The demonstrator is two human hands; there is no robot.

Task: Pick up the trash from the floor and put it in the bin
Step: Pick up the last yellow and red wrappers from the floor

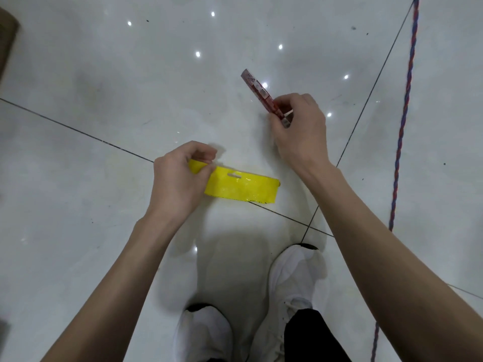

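Glossy white tiled floor [104, 74] is spread under everything. White shoes [292, 278] are seen below both wrists. Twisted red-blue cord [406, 100] is laid right of R hand [300, 129]. Flat yellow plastic wrapper [243, 188] is pinched at its left end by L hand [180, 178], rest stretched rightward; floor contact can't be told. Narrow red plastic wrapper [257, 88] is pinched at its lower end by R hand, pointed up-left from the fingers.

wrapper [243, 188] left on floor [104, 74], stick packet [257, 91] right, behind it
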